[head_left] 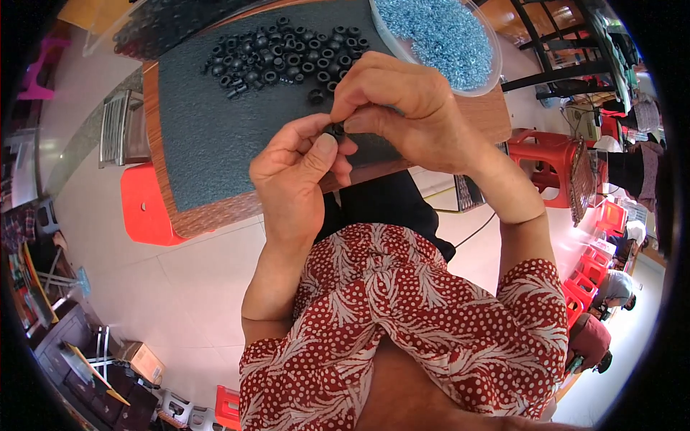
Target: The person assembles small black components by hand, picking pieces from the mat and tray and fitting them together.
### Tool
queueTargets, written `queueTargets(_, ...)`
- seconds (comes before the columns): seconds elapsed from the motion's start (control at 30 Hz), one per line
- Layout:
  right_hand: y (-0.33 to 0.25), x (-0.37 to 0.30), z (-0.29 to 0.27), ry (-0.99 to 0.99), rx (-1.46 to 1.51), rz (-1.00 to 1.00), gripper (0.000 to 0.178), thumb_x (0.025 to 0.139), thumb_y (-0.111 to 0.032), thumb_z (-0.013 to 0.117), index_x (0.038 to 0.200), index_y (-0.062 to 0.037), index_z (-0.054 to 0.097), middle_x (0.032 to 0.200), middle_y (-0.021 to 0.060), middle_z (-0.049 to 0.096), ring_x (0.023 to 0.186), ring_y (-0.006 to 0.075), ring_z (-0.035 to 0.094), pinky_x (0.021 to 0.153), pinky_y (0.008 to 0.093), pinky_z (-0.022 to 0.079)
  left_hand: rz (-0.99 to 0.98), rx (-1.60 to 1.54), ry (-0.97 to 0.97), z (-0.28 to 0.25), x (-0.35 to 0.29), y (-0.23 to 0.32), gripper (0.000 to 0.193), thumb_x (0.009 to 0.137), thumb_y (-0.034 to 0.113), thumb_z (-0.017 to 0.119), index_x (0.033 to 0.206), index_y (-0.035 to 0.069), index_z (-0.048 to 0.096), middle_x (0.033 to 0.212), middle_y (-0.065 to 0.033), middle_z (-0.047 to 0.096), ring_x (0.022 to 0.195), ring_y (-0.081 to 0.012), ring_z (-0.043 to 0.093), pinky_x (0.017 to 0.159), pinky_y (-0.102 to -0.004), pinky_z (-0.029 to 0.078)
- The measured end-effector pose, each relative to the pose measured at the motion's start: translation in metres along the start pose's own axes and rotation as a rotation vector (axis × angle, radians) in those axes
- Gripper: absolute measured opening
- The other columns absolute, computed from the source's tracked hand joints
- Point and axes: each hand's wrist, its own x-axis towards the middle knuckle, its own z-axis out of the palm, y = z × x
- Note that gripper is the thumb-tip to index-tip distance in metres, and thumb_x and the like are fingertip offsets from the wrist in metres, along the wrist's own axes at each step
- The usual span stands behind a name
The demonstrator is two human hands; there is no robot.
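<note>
We see both hands meeting just past the front edge of the table [485,116], with one small black piece [338,131] between their fingertips. It lies just beside the tip of the left thumb, mostly covered by the fingers, so we cannot make out its full shape. The left hand [293,159] is clamped on it from the left, thumb toward us and fingers curled behind. The right hand [402,97] comes in from the right with its thumb and forefinger together on the piece's upper side, the wrist bent.

Beyond the hands, we see a loose heap of black ring-shaped pieces [269,57] on a dark grey mat [215,147]; one stray ring [316,96] sits near the right hand's fingers. Farther off to the right, behind the right hand, a clear round tub [480,91] holds pale blue beads [445,36], well apart from the small black piece.
</note>
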Motion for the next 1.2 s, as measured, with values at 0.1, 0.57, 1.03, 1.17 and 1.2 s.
queueTargets(0.1, 0.000, 0.000, -0.003, -0.022, -0.078, -0.061, 0.015, 0.067, 0.005, 0.064, 0.079, -0.0014, 0.059, 0.077, 0.0085, 0.058, 0.079, 0.0272, 0.057, 0.066, 0.0344, 0.047, -0.038, -0.010, -0.018, 0.001, -0.001, 0.001, 0.022, 0.087, 0.004, 0.058, 0.107, -0.006, 0.057, 0.081, -0.0132, 0.065, 0.060, -0.0118, 0.058, 0.052, -0.0231, 0.048)
queueTargets(0.57, 0.007, -0.012, -0.007, 0.004, -0.003, -0.011, 0.013, 0.069, 0.002, 0.066, 0.079, -0.0021, 0.060, 0.077, 0.0075, 0.059, 0.078, 0.0240, 0.057, 0.067, 0.0329, 0.047, -0.037, 0.070, 0.012, 0.012, -0.001, -0.004, 0.022, 0.087, 0.009, 0.060, 0.104, -0.005, 0.058, 0.079, -0.0128, 0.065, 0.059, -0.0110, 0.059, 0.049, -0.0206, 0.047)
queueTargets(1.03, 0.012, -0.025, -0.006, 0.089, 0.011, -0.035, 0.018, 0.068, -0.009, 0.070, 0.082, -0.0023, 0.061, 0.081, 0.0097, 0.059, 0.080, 0.0247, 0.057, 0.066, 0.0333, 0.047, -0.048, -0.057, 0.060, 0.021, -0.001, -0.004, 0.016, 0.083, 0.005, 0.059, 0.092, -0.007, 0.060, 0.069, -0.0131, 0.062, 0.049, -0.0114, 0.054, 0.042, -0.0225, 0.042)
queueTargets(1.17, 0.011, -0.025, -0.004, 0.080, -0.273, -0.145, 0.033, 0.061, -0.019, 0.074, 0.084, 0.0011, 0.060, 0.082, 0.0126, 0.058, 0.078, 0.0279, 0.055, 0.065, 0.0358, 0.047, -0.017, -0.089, 0.079, 0.023, -0.001, -0.007, 0.015, 0.083, 0.007, 0.059, 0.091, -0.006, 0.060, 0.070, -0.0100, 0.061, 0.051, -0.0119, 0.055, 0.044, -0.0231, 0.044)
queueTargets(1.2, 0.012, -0.024, -0.001, 0.078, -0.372, -0.190, 0.036, 0.060, -0.021, 0.074, 0.083, 0.0020, 0.059, 0.081, 0.0129, 0.058, 0.076, 0.0285, 0.054, 0.064, 0.0365, 0.046, -0.022, -0.077, 0.095, 0.024, -0.001, -0.006, 0.015, 0.083, 0.007, 0.059, 0.091, -0.006, 0.060, 0.070, -0.0089, 0.060, 0.052, -0.0121, 0.056, 0.046, -0.0233, 0.046)
